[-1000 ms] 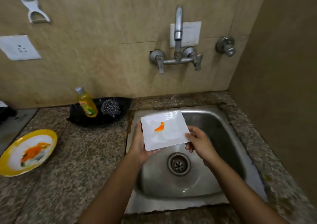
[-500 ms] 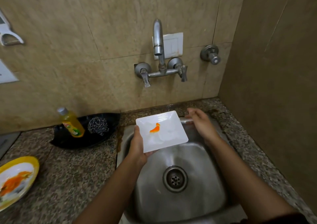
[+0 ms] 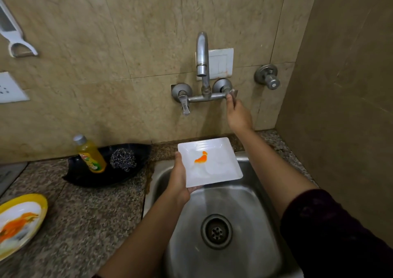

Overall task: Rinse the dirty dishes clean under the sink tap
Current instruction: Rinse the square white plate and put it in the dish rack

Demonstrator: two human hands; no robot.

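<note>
The left grip [image 3: 179,177] holds a square white plate [image 3: 217,167] by its near-left edge, thumb on top and fingers curled beneath, level above the back of the steel sink [image 3: 240,209]. An orange smear [image 3: 201,158] lies just right of that thumb. The right grip [image 3: 238,113], reaching up beyond the plate, is narrowed to fingertips pinching the tap's right lever [image 3: 233,93]. Far left of the left grip, a stained yellow-rimmed plate [image 3: 21,222] lies on the surface [image 3: 89,214].

Dim warm light; glare on sink [image 3: 244,203] steel; edges bowed, corners soft.
</note>
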